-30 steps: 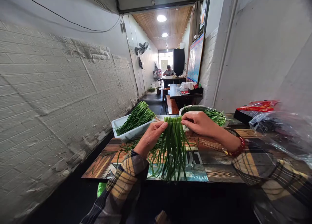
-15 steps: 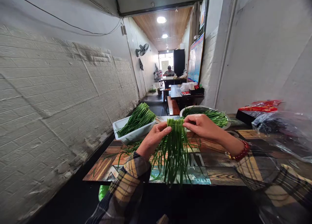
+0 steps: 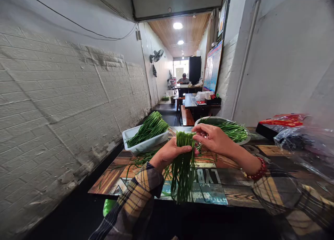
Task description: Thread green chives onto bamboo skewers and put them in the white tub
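Observation:
A bunch of garlic chives [image 3: 184, 167] hangs over the table, its pale cut ends level at the top and its dark leaves drooping. My left hand [image 3: 171, 151] is closed round it just under the cut ends, thumb across the front. At the bunch's upper right edge is my right hand [image 3: 210, 137], fingers bent and apart; whether a fingertip touches a stalk is hard to tell. More chives [image 3: 150, 127] lie in a white plastic tub [image 3: 142, 148] at the left. Behind my right hand stands a metal basin [image 3: 199, 121] with loose chives [image 3: 232, 130] in it.
Loose leaves lie on the patterned wooden table [image 3: 242, 188] near the tub. On the right are a crumpled clear plastic bag [image 3: 294, 142] and red packaging [image 3: 284, 121]. A brick wall [image 3: 52, 104] runs along the left. Farther back, a person [image 3: 184, 79] sits at another table.
My left hand has shifted from pinching the bunch's left edge to wrapping round it. My right hand has loosened from the right edge, and the bunch hangs slightly lower.

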A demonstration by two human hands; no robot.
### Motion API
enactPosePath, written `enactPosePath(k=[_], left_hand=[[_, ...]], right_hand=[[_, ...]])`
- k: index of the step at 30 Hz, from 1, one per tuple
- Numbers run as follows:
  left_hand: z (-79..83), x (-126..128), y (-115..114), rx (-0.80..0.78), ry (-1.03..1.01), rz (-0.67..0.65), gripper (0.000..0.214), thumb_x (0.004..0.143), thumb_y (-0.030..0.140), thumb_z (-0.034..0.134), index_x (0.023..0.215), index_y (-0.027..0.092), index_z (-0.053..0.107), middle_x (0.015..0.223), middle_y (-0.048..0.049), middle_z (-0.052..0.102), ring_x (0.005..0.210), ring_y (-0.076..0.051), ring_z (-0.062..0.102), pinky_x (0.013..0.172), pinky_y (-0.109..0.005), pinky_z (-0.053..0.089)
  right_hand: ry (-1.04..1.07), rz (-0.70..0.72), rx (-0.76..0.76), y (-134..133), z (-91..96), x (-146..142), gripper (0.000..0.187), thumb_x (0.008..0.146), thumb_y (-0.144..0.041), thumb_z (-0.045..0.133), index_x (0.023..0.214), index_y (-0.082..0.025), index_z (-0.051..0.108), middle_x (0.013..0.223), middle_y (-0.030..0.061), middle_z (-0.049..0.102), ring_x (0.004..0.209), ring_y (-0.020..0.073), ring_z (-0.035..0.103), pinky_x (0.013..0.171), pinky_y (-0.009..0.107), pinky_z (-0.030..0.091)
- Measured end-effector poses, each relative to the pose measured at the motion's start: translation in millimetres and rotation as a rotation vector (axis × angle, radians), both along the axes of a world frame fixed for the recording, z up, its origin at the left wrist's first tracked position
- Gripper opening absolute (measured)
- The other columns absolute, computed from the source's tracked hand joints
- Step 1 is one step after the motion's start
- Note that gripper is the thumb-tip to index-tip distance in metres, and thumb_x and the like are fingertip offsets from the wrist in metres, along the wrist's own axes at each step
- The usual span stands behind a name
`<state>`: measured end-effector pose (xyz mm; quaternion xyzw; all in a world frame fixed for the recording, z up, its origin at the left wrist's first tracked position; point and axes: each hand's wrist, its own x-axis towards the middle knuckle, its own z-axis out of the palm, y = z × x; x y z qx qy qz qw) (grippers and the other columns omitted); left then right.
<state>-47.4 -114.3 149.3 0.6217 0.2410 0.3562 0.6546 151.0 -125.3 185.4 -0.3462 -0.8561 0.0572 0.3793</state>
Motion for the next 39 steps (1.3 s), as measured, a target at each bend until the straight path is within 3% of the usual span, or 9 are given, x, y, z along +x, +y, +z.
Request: enactPosePath(k=[5, 12, 18, 20, 23, 26, 29, 33, 39], left_hand=[[4.1, 5, -1, 0.062, 0.08, -0.035, 0.032, 0.067, 0.038, 0.081, 0.082, 0.01, 0.072, 0.076, -0.0076, 0.073, 0.071, -0.018, 0.066, 0.074, -0.031, 0.051], [9.7, 1, 3, 0.056, 0.161, -0.076, 0.035, 0.062, 0.033, 0.084, 0.085, 0.009, 0.072, 0.077, -0.0068, 0.072, 0.068, -0.015, 0.063, 0.07, -0.028, 0.05], [3.1, -28, 13, 0.02, 0.22, -0.063, 0.054, 0.058, 0.024, 0.085, 0.108, 0.012, 0.067, 0.094, -0.0075, 0.073, 0.075, -0.015, 0.064, 0.073, -0.027, 0.05], [-1.0, -41, 20, 0.014, 0.271, -0.034, 0.055, 0.063, 0.026, 0.083, 0.113, 0.013, 0.065, 0.097, -0.0078, 0.072, 0.077, -0.016, 0.064, 0.075, -0.028, 0.051], [-16.7, -58, 34, 0.043, 0.42, 0.03, 0.054, 0.067, 0.028, 0.08, 0.115, 0.012, 0.064, 0.099, -0.0078, 0.072, 0.081, -0.018, 0.065, 0.076, -0.029, 0.051], [-48.6, -65, 49, 0.08, 0.563, 0.068, 0.055, 0.067, 0.031, 0.078, 0.116, 0.011, 0.063, 0.102, -0.0084, 0.072, 0.087, -0.02, 0.065, 0.081, -0.032, 0.051], [-84.9, -63, 57, 0.206, 0.703, 0.167, 0.054, 0.064, 0.03, 0.078, 0.112, 0.01, 0.066, 0.106, -0.0101, 0.071, 0.098, -0.024, 0.064, 0.091, -0.036, 0.048], [-109.0, -53, 61, 0.339, 0.798, 0.258, 0.047, 0.067, 0.03, 0.073, 0.11, 0.013, 0.068, 0.108, -0.0104, 0.071, 0.098, -0.025, 0.064, 0.09, -0.038, 0.049], [-106.8, -36, 75, 0.387, 0.593, 0.542, 0.038, 0.076, 0.034, 0.065, 0.108, 0.013, 0.068, 0.101, -0.011, 0.073, 0.089, -0.022, 0.068, 0.081, -0.034, 0.052]], right_hand=[[-0.056, 0.035, 0.135, -1, 0.2, -18, 0.022, 0.092, -0.034, 0.053, 0.108, -0.019, 0.058, 0.106, 0.009, 0.066, 0.093, 0.0216, 0.061, 0.081, 0.033, 0.046], [0.096, -0.075, 0.213, -1, -5.1, -27, 0.016, 0.095, -0.031, 0.048, 0.09, -0.02, 0.058, 0.087, 0.0062, 0.066, 0.082, 0.0204, 0.061, 0.076, 0.031, 0.044], [0.438, -0.209, 0.146, 14, -4.0, -13, 0.02, 0.093, -0.037, 0.051, 0.087, -0.02, 0.058, 0.079, 0.0027, 0.063, 0.07, 0.0162, 0.057, 0.07, 0.028, 0.044], [0.556, -0.226, 0.033, 24, -22.8, -10, 0.021, 0.092, -0.04, 0.051, 0.088, -0.02, 0.057, 0.076, 0.0013, 0.061, 0.068, 0.0152, 0.055, 0.065, 0.027, 0.045], [0.7, -0.232, -0.246, 37, -76.7, -12, 0.024, 0.09, -0.044, 0.051, 0.089, -0.02, 0.054, 0.071, -0.0004, 0.056, 0.056, 0.0129, 0.051, 0.053, 0.025, 0.044], [0.828, -0.274, -0.587, 40, -142.3, -19, 0.031, 0.088, -0.052, 0.05, 0.09, -0.021, 0.051, 0.068, -0.0013, 0.054, 0.045, 0.011, 0.045, 0.038, 0.023, 0.039], [0.847, -0.308, -0.696, 38, -192.2, -22, 0.034, 0.086, -0.056, 0.048, 0.086, -0.022, 0.05, 0.065, -0.002, 0.053, 0.043, 0.0117, 0.047, 0.034, 0.023, 0.04], [0.839, -0.351, -0.758, 45, -219.4, -10, 0.036, 0.083, -0.057, 0.049, 0.084, -0.021, 0.05, 0.06, -0.0038, 0.052, 0.04, 0.0115, 0.046, 0.033, 0.024, 0.04], [0.757, -0.325, -0.738, 67, -227.7, 10, 0.033, 0.082, -0.053, 0.052, 0.084, -0.02, 0.056, 0.063, -0.0015, 0.058, 0.044, 0.0129, 0.05, 0.04, 0.024, 0.04]])
